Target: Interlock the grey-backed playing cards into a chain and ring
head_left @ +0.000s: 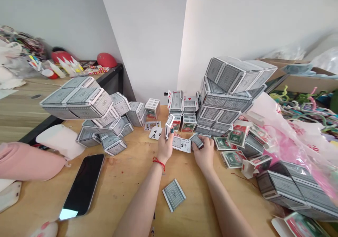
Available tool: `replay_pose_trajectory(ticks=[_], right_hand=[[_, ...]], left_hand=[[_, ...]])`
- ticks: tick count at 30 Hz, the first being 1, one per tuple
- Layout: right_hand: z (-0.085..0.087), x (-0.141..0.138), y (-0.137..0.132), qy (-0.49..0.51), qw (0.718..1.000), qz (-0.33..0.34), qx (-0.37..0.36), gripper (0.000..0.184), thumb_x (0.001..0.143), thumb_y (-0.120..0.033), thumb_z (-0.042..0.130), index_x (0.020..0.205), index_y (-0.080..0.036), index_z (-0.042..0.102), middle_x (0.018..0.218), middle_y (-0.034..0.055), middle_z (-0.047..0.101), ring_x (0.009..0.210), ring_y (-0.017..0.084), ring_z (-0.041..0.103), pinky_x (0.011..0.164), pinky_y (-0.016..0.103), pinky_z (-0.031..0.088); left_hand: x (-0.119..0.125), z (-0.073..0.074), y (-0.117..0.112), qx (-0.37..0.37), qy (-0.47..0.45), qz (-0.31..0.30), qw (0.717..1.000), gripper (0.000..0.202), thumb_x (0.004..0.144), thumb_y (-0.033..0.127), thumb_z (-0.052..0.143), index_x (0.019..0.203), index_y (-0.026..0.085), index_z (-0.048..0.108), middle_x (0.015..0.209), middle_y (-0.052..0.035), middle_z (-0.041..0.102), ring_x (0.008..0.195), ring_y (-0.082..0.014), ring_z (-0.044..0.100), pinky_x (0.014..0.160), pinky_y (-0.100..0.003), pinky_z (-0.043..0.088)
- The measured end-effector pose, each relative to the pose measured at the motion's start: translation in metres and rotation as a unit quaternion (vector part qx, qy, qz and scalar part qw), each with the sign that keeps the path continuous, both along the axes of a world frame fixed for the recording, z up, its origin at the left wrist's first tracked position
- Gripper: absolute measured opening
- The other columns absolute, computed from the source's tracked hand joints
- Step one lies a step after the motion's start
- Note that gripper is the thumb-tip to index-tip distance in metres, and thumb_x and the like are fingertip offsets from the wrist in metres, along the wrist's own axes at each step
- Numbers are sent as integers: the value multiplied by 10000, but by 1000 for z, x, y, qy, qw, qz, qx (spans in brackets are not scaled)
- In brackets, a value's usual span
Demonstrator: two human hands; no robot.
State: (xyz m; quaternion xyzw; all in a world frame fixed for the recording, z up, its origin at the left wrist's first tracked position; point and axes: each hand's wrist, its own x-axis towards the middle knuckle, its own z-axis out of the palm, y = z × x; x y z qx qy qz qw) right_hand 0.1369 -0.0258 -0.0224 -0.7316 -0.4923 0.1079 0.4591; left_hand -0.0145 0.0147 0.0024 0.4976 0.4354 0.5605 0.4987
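My left hand (165, 146), with a red string on its wrist, is closed around folded playing cards (169, 121) standing up from the fingers. To its right, my right hand (204, 154) pinches a grey-backed playing card (196, 140) close to the tabletop. Between the hands lies a face-up card strip (182, 144), partly behind the left thumb. A folded square card (174, 194) rests on the table between my forearms. Behind the hands stand small card cubes (189, 123), and loose face-up cards (155, 133) lie left of them.
Tall stacks of card-covered blocks rise at right (224, 100) and left (81, 100). Opened card boxes (233, 158) and a pink plastic bag (293, 138) crowd the right side. A phone (83, 186) lies front left. The wall (148, 36) stands behind the table.
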Motion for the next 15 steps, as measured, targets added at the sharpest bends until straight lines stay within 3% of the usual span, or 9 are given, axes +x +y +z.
replay_pose_trajectory(ticks=[5,10,15], right_hand=[[8,-5,-2,147,989,28,18,311,691,-313,556,968,-205,466,852,54,545,729,201,536,668,340,430],[13,-7,-1,378,921,96,16,399,716,-348,556,1076,-255,410,693,-15,512,473,137,481,451,282,414],[14,-7,1,461,877,134,7,310,679,-362,606,926,-224,478,639,-33,520,442,127,492,415,271,412]], left_hand=[[-2,1,2,10,-5,42,999,321,792,439,464,977,180,511,794,-38,577,760,-171,595,732,-302,461],[-3,2,4,3,-44,90,995,351,791,464,448,980,171,485,779,-41,568,742,-174,600,716,-307,475],[-4,4,5,-8,-94,104,990,374,789,467,446,1031,183,438,754,-23,543,691,-176,613,630,-292,489]])
